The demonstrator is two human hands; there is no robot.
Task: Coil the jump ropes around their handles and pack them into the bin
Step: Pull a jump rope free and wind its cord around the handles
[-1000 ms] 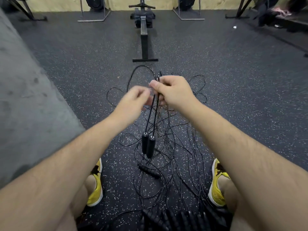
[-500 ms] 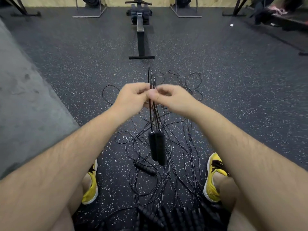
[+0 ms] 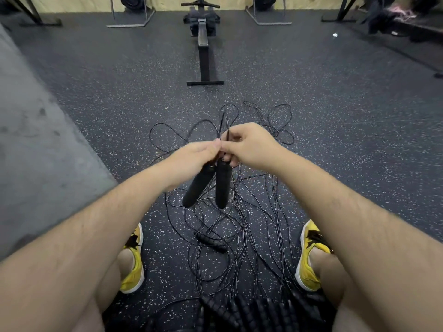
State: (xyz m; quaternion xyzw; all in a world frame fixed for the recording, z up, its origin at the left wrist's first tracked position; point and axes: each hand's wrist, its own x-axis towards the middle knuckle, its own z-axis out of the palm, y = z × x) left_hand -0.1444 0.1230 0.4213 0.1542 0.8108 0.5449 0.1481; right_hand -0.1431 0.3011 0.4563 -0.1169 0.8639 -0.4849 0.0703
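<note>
Since a second ago the handles [image 3: 221, 185] are up. They hung low on slack cord; now their tops sit right at the hands. The pair hangs side by side, lower ends splayed apart, above the floor tangle [image 3: 239, 226].

Fingers of left hand [image 3: 194, 156] curled in, pinching at the handle tops; on cord or collar, cannot tell. Thumb and forefinger of right hand [image 3: 249, 144] clamped on the doubled cord [image 3: 226, 123], which stands up past the knuckles, then loops away to the floor.

Handling, my read: a light thing. Foam handles look grippy and firm, the place to hold. Cord looks thin, slick and springy; likely to spring uncoiled and snag on the tangle. Best to fist both handles in one hand and wind with the other, kept taut.

Spare handle [image 3: 211, 243] lies in the tangle. Ribbed grips [image 3: 251, 310] at the bottom edge, between the shoes [image 3: 309, 259]; bin itself not made out.
</note>
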